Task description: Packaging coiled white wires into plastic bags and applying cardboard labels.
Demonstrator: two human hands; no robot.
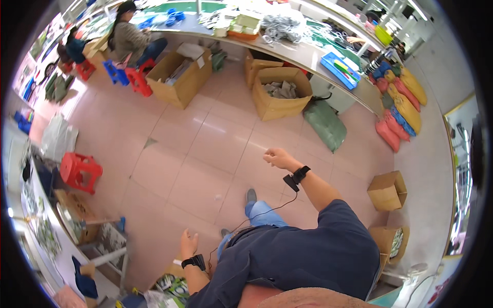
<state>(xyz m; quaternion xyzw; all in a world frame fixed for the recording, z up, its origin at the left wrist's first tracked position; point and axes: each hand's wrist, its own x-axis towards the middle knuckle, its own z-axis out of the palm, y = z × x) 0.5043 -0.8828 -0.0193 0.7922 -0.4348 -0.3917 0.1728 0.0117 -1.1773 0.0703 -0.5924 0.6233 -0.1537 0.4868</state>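
Lying nearest the right hand (278, 158), though well apart from it, a dull green sack (325, 126) rests on the tiled floor (200, 174), just beside an open cardboard box (275, 109) heaped with grey cloth (282, 91). That hand is held out over the tiles with its fingers bent inward; nothing shows in it, but how far the fingers close I cannot tell. The left hand (189, 244) hangs lower, thumb and fingers apart, holding nothing; green-and-white packets (174, 288) lie nearest it, at the lower edge of the view. Each wrist wears a black strap (301, 175). One shoe (250, 195) is set ahead of the other, so the step in hand appears to be walking, with no handling under way. From here, touching the sack or the packets would call for a closer stance and a lower reach. Farther out, a long worktable (298, 55) bears a blue tray (340, 71), with coloured sacks (405, 102) piled beyond its right end. A red stool (81, 169) stands off to the left, and another person (129, 43) sits along the table's far left part.
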